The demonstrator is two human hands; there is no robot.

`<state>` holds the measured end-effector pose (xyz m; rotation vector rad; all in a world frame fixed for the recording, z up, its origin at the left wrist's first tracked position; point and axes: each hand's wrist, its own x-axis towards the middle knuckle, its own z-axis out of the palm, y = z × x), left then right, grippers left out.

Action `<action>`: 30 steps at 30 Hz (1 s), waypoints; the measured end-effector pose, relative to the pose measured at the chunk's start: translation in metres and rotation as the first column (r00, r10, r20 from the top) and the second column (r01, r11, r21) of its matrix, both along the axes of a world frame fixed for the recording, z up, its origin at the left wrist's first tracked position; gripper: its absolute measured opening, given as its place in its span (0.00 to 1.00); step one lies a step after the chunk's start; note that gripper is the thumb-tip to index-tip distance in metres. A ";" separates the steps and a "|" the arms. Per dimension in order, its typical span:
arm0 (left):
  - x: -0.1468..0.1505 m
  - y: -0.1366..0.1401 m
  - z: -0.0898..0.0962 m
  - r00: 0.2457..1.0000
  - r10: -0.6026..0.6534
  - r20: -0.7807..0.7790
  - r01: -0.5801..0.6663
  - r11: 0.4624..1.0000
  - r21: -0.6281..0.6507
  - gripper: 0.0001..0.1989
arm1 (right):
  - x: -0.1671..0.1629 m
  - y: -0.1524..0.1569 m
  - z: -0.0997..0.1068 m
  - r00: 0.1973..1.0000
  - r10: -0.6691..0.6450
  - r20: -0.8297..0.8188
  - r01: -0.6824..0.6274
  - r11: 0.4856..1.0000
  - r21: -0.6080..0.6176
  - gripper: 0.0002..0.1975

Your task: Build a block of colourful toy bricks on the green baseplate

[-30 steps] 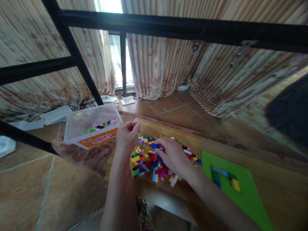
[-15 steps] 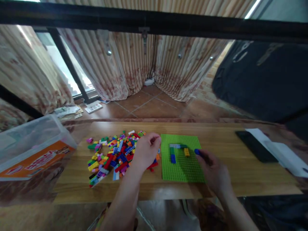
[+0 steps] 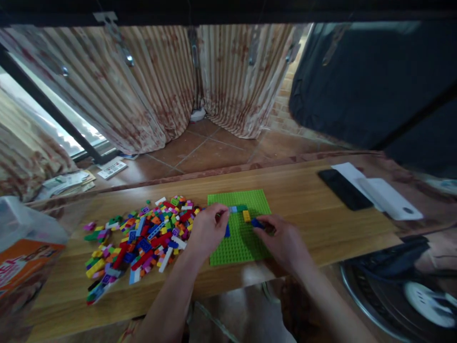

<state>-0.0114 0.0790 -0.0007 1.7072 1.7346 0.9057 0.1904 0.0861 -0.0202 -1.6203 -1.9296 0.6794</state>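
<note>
A blue brick [image 3: 256, 223] is pinched between the thumb and fingers of my right hand [image 3: 283, 238], low over the right side of the green baseplate [image 3: 246, 247]. Just left of it sits a yellow brick [image 3: 246, 216], which joins a row with a green brick [image 3: 242, 208] and a light blue brick [image 3: 233, 209]. My left hand [image 3: 209, 228] is over the plate's left edge, fingers curled together; whether they hold anything is hidden. Part of another blue brick [image 3: 227, 231] on the plate shows beside that hand, which covers bricks behind it.
A spread pile of mixed bricks [image 3: 146, 245] lies left of the plate on the wooden table [image 3: 296, 190]. A clear plastic box with an orange label [image 3: 26, 257] stands at the far left. Toward the right lie a black phone-like slab [image 3: 344, 189] and white flat items [image 3: 392, 197].
The view has swung to the right. My right hand has brought the blue brick closer to the yellow one, while my left hand has shifted from the pile's edge onto the baseplate's left side.
</note>
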 end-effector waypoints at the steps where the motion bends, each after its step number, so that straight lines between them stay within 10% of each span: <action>1: 0.002 0.000 -0.002 1.000 -0.010 -0.008 0.010 1.000 -0.009 0.10 | -0.003 -0.003 -0.001 0.999 -0.012 0.044 0.012 1.000 -0.010 0.10; 30: 0.013 -0.003 -0.019 0.966 -0.164 -0.199 0.168 0.986 0.000 0.10 | -0.021 -0.004 -0.012 0.970 -0.014 0.241 -0.010 0.995 0.097 0.07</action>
